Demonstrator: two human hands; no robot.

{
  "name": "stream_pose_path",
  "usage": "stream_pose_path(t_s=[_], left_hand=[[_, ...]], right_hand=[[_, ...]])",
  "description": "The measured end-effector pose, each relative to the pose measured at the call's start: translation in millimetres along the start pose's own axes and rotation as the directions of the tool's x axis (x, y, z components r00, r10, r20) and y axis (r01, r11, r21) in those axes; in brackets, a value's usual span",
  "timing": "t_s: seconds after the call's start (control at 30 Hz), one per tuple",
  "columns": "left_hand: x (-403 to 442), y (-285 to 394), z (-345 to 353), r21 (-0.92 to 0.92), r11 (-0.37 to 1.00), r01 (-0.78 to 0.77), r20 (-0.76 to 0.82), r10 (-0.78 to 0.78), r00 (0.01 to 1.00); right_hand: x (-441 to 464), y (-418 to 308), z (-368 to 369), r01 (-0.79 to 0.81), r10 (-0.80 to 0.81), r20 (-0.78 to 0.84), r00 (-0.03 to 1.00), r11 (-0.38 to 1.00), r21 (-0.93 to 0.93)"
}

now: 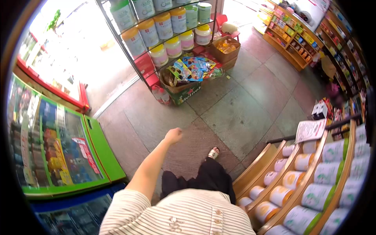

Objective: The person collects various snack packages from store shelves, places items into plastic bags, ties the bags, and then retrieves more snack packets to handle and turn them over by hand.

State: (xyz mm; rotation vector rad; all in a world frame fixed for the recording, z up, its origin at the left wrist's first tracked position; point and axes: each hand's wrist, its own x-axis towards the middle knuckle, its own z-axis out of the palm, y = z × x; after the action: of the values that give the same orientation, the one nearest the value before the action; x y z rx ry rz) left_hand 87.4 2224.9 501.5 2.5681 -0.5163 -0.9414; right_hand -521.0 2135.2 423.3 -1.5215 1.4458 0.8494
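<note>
My left hand [173, 136] hangs over the tiled floor [235, 105] in front of my body, its fingers curled in; no object shows in it. The bare forearm runs back to a striped sleeve. My right hand is out of sight. Beyond the left hand stands a dark metal rack [135, 66] of tins and yellow-lidded tubs [173, 47]. At its foot, a green box [186, 94] holds colourful packets [194, 68].
A green-framed glass cooler [103, 150] stands at the left. On the right, wooden shelves [256, 160] carry rows of tins [293, 179]. A cardboard box [225, 49] and a red chair [222, 20] are further off, with stocked wooden shelves [290, 37] behind.
</note>
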Motion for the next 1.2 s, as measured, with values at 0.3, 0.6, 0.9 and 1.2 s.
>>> stream_pose_path(t_s=[0.3, 0.6, 0.9, 1.2], left_hand=[[116.6, 105.6, 47.1, 0.194, 0.980, 0.032, 0.334, -0.097, 0.938], [312.9, 161.0, 18.0, 0.512, 0.830, 0.221, 0.215, -0.374, 0.902], [655.1, 534.0, 73.3, 0.421, 0.883, -0.206, 0.265, 0.097, 0.959], [850.9, 913.8, 274.8, 0.190, 0.753, -0.630, 0.384, 0.534, 0.753]], right_hand=[[171.9, -221.8, -296.6, 0.173, -0.126, -0.132, 0.983, 0.871, 0.460], [366.8, -316.9, -523.6, 0.287, -0.135, -0.285, 0.949, 0.742, 0.605], [373.7, -265.9, -567.5, -0.167, 0.223, 0.007, 0.975, 0.707, 0.687], [534.7, -263.9, -634.6, -0.404, 0.429, 0.102, 0.897, 0.705, 0.583]])
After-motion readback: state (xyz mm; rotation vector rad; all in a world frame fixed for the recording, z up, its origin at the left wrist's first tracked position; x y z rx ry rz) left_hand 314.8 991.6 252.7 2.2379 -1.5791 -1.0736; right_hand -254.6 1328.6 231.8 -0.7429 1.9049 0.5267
